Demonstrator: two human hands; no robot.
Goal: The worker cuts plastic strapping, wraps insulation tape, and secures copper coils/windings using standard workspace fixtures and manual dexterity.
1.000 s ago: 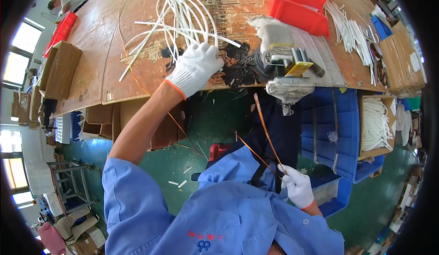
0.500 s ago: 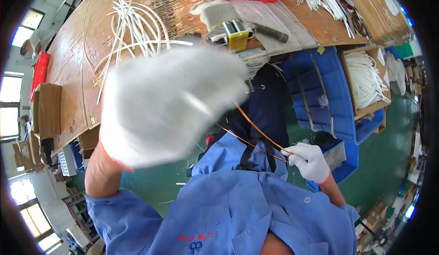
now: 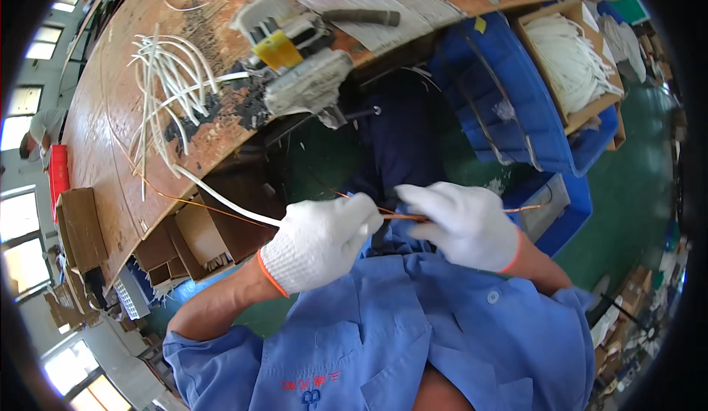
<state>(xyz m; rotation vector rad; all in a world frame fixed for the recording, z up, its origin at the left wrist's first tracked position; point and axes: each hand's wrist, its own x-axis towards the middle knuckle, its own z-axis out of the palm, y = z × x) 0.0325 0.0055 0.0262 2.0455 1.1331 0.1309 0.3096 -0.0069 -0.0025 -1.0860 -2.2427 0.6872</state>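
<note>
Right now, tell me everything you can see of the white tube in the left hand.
The white tube is slim, smooth and plastic-looking, and gently bent. The left hand, in a white knitted glove, is closed around one part, hiding how that end sits. From the glove it runs up and leftward, through open air, to the edge of the wooden table, near the loose pile of white tubes. Where its far end lies there is unclear.

Overexposed windows (image 3: pixel 71 367) at left, deep shadow beneath table (image 3: pixel 96 145), right hand (image 3: pixel 476 225) motion-blurred, fisheye-bent edges, black corners
</note>
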